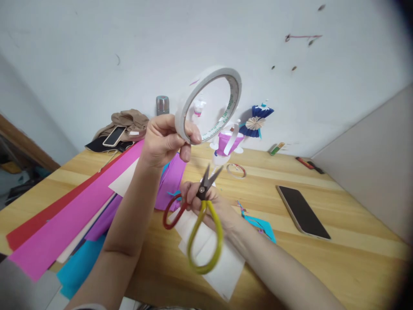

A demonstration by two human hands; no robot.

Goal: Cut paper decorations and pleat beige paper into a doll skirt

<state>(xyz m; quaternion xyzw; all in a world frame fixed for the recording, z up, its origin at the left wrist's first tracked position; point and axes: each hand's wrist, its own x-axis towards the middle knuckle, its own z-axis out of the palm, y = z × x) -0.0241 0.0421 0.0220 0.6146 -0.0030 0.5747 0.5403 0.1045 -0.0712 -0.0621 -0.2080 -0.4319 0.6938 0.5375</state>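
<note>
My left hand [167, 140] is raised and pinches the lower left rim of a roll of white tape [237, 82], whose cardboard core carries green lettering. A whitish strip [231, 141] hangs below the roll; whether it is joined to it I cannot tell. Lower down, my right hand [209, 204] grips scissors [205, 189] near their pivot. Their dark blades point up and stand slightly apart, with one red and one yellow handle loop. Behind the hands is a purple and white paper figure [227, 143], partly covered by the strip. White paper sheets [222, 267] lie beneath my right hand.
Long pink, red and blue paper pieces [80, 206] lie at the left. A phone [301, 211] and blue scraps [263, 226] are at the right. At the back are an empty ring [236, 171], a navy paper figure [258, 120], a glue stick [277, 149] and brown cloth [125, 120].
</note>
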